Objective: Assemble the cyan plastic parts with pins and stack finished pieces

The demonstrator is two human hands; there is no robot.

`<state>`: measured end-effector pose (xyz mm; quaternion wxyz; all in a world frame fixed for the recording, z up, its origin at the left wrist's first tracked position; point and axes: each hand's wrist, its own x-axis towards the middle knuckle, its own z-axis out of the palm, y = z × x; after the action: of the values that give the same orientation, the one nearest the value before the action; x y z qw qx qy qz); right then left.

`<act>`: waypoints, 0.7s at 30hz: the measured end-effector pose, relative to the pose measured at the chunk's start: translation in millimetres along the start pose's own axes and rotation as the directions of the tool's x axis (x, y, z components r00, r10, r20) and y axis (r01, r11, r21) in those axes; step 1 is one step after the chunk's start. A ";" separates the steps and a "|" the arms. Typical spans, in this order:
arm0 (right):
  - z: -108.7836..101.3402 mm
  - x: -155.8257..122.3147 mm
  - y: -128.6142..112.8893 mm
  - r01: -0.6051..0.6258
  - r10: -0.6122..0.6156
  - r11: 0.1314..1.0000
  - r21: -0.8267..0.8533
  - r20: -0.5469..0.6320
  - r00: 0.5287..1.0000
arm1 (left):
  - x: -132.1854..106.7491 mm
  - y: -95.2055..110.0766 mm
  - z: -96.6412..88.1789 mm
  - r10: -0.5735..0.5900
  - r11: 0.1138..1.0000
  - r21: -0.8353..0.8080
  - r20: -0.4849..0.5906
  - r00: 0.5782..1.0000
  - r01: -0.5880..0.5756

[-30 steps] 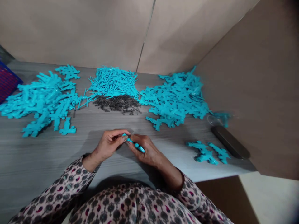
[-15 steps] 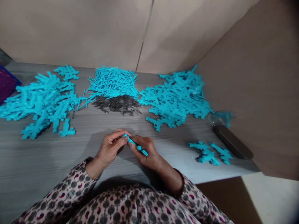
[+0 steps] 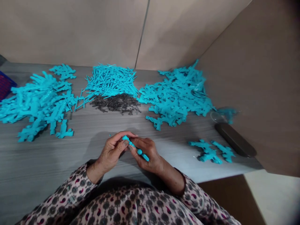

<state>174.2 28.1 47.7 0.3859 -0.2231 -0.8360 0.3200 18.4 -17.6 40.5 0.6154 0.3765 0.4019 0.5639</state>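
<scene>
Grey wood-grained surface is bounded by two walls. Both forearms, covered by patterned sleeves, are angled inward and forward; the wrists are bent so that the hands meet at centre. One turquoise piece is held between them over the surface. Its far end is pinched between left hand thumb and fingers; its nearer part is clamped by right hand fingers. Four main piles are laid out beyond: left pile, stick pile, dark pile and right pile. One dark elongated object is positioned at right.
</scene>
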 end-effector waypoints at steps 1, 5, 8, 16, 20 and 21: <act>0.0 -0.2 -1.5 0.003 -0.003 1.000 -0.015 0.000 1.000 | -0.1 -0.1 0.6 0.011 1.000 0.014 0.001 1.000 -0.011; 0.2 -1.9 -5.5 0.007 -0.006 0.996 -0.084 0.008 1.000 | -0.8 -2.6 0.7 0.021 0.998 0.067 -0.001 1.000 -0.021; 1.2 -3.3 -4.4 0.014 -0.012 0.992 -0.125 0.019 1.000 | -1.0 -6.0 0.9 -0.001 0.995 0.097 -0.033 0.999 0.004; -2.3 -1.3 2.0 -0.071 0.070 0.998 0.002 0.042 0.997 | 5.8 10.3 -5.3 -0.048 0.981 0.187 -0.004 0.999 0.048; -6.2 -0.4 5.2 -0.075 0.069 0.996 0.048 0.103 0.992 | 8.0 26.9 -17.6 0.010 0.913 0.406 0.054 0.998 -0.032; -7.2 0.0 5.5 -0.084 0.075 0.994 0.074 0.117 0.990 | 8.4 29.9 -19.6 0.047 0.876 0.476 0.084 0.995 -0.082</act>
<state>180.6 34.6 47.4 0.3328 -0.2224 -0.8339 0.3801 -10.9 -6.6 59.6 0.4978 0.5494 0.4944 0.4538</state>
